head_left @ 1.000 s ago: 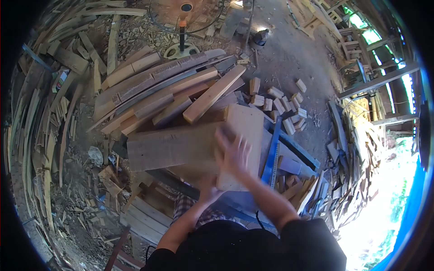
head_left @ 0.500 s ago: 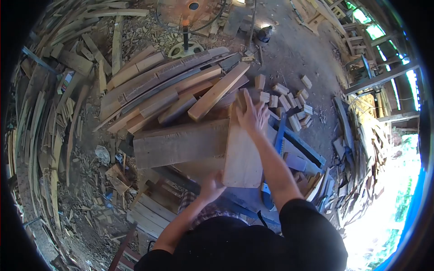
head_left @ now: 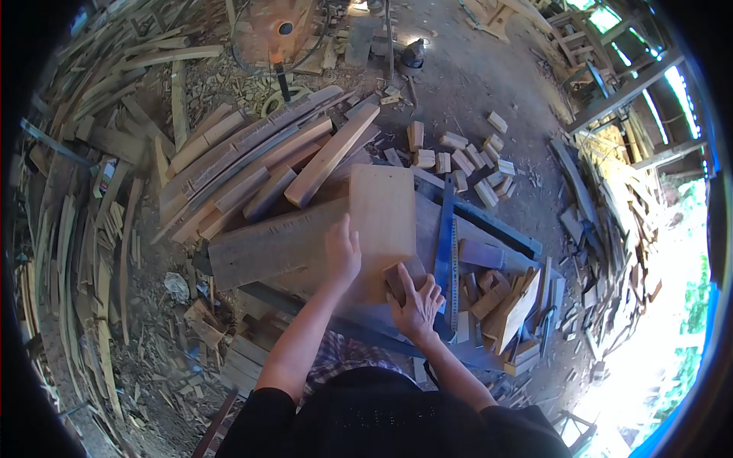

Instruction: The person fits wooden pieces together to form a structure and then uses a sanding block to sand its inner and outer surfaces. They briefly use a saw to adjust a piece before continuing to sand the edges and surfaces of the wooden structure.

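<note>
A pale, smooth wooden board (head_left: 382, 206) lies in front of me across a wide grey plank (head_left: 267, 240). My left hand (head_left: 343, 252) is at the board's left edge, its fingers extended along that side. At the near right end of the board, my right hand (head_left: 416, 305) grips a small brown wooden block (head_left: 395, 282), with the index finger stretched over it. The underside of that block is hidden. Just right of the board lie a blue saw-like tool (head_left: 445, 229) and a perforated metal strip (head_left: 455, 267).
Beyond the work surface, long timbers (head_left: 332, 156) are stacked, with small cut blocks (head_left: 462, 160) to their right. Offcuts (head_left: 519, 309) stand at the near right. Scrap wood (head_left: 99, 252) covers the left ground. A round orange-brown disc (head_left: 267, 30) stands at the far side.
The board has shifted and its near end is now partly covered by the block. My right hand came from the far end to the near end; my left hand moved up along the left edge.
</note>
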Demonstrator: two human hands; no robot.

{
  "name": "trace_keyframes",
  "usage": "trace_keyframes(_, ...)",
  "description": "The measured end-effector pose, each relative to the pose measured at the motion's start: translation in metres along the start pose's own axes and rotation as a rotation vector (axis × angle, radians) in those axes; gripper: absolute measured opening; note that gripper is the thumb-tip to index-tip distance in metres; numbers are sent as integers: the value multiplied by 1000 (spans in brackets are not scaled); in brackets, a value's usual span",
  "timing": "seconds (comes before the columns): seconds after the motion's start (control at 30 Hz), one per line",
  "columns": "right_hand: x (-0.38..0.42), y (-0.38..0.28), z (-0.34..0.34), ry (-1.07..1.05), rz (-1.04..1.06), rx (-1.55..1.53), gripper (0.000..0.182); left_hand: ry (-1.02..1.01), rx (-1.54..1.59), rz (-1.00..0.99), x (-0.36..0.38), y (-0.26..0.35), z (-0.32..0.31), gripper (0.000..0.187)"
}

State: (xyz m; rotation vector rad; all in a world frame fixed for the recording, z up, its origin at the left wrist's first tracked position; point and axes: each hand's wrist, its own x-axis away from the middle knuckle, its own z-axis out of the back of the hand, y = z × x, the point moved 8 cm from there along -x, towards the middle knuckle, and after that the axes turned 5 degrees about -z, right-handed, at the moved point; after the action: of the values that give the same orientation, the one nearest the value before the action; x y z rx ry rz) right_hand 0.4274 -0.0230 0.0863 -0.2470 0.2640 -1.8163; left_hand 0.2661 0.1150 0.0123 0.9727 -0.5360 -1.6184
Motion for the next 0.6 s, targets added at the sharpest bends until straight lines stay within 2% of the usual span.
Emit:
trace_keyframes(0.2,-1,4,-9,39,-29,54,72,125,-51,29,32,7,14,31)
trace_keyframes(0.27,-1,5,-10,1,-34,53,71,179,-26,119,37,4,19,29)
trace_keyframes(0.4,14,7,-7,-43,-49,13,70,71,-81,240,24,14,14,38)
trace_keyframes(0.47,30,10,-5,-28,-43,-12,69,6,-447,56,4,54,10,56)
trace_keyframes(0.5,32,11,-5,-17,-35,-35,69,11,-441,52,-3,54,5,56)
trace_keyframes(0.57,18,11,-3,-1,-30,-34,68,-160,-586,-111,-14,56,-26,68)
trace_keyframes(0.6,3,12,-6,-13,-34,0,69,-161,-583,-106,-16,50,-33,68)
